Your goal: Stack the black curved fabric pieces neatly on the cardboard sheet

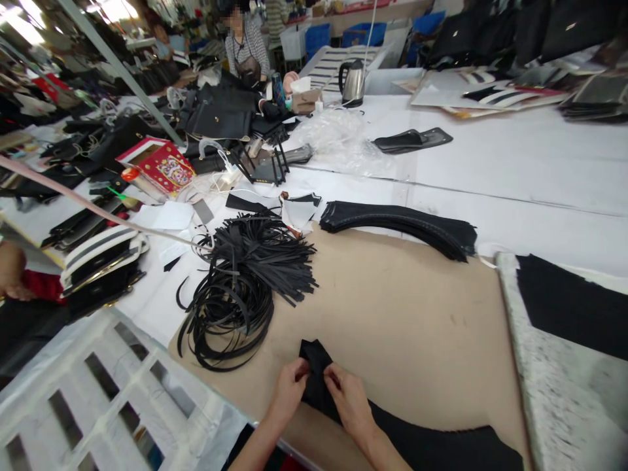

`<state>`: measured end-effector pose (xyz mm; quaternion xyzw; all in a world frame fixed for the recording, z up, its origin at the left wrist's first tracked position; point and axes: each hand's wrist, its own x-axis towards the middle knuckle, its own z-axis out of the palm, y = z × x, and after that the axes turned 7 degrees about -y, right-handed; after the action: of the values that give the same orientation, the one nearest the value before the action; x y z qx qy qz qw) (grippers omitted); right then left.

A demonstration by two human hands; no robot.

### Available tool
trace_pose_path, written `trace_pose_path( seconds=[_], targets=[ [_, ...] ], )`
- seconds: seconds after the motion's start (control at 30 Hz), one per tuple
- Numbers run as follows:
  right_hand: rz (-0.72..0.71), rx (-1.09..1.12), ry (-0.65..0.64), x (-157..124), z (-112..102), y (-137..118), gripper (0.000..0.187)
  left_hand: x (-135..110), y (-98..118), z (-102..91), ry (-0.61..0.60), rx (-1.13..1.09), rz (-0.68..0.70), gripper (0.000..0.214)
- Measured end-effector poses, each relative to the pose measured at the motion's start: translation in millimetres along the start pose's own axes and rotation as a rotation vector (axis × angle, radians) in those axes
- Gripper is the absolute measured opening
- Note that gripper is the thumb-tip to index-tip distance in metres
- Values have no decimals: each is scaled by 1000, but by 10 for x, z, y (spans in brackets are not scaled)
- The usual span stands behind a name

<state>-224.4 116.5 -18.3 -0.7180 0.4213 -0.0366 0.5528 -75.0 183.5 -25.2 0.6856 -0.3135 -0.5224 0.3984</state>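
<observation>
A long piece of black leather-like material runs along the front edge of the tan work mat. Near its left end my left hand pinches one edge, fingers closed. Just to the right, my right hand is also closed on the same piece, thumb and fingers pressed together. Between the two hands the material's end looks folded or overlapped. Beyond them, at the mat's left, lie a bundle of black strips and a heap of coiled black strips.
A stack of curved black pieces lies at the mat's far edge. A speckled slab borders the right, with a black sheet on it. A white slatted rack stands front left. A kettle is farther back. Other people sit nearby.
</observation>
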Motion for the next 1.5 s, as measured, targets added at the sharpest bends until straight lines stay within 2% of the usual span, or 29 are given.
trace_pose_path(
  seconds=[0.07, 0.2, 0.4, 0.53, 0.7, 0.83, 0.97, 1.1, 1.23, 1.33, 1.43, 1.5],
  targets=[
    [-15, 61, -12, -15, -39, 55, 19, -16, 21, 61, -17, -2, -13, 22],
    [-39, 171, -26, -28, -93, 198, 17, -73, 52, 150, 8, -11, -35, 38],
    [-66, 271, -39, -1, -104, 359, 15, -134, 83, 161, 27, 53, -22, 24],
    [-75, 289, -30, -22, -99, 367, 15, -128, 41, 167, 85, 72, -31, 26],
    [-94, 312, -16, -106, -111, 310, 16, -140, -75, 165, 187, 96, -42, 35],
    [-86, 373, 5, -178, -161, 303, 15, -196, -100, 164, 318, 171, -14, 33],
    [-91, 479, 25, -260, -210, 369, 16, -339, -68, 347, 455, 287, 85, 21],
    [-105, 626, 36, -269, -180, 437, 18, -425, -119, 624, 365, 351, 176, 18],
    [-86, 793, 44, -316, -207, 465, 23, -320, -247, 680, 250, 479, 217, 36],
    [-23, 924, 124, -665, -528, 609, 24, -244, -340, 661, 205, 643, 208, 40],
    [55, 1004, 305, -1389, -1178, 918, 19, -229, -433, 694, 218, 804, 257, 48],
    [143, 1025, 523, -1931, -1676, 1134, 20, -237, -479, 731, 216, 901, 309, 47]
  ],
)
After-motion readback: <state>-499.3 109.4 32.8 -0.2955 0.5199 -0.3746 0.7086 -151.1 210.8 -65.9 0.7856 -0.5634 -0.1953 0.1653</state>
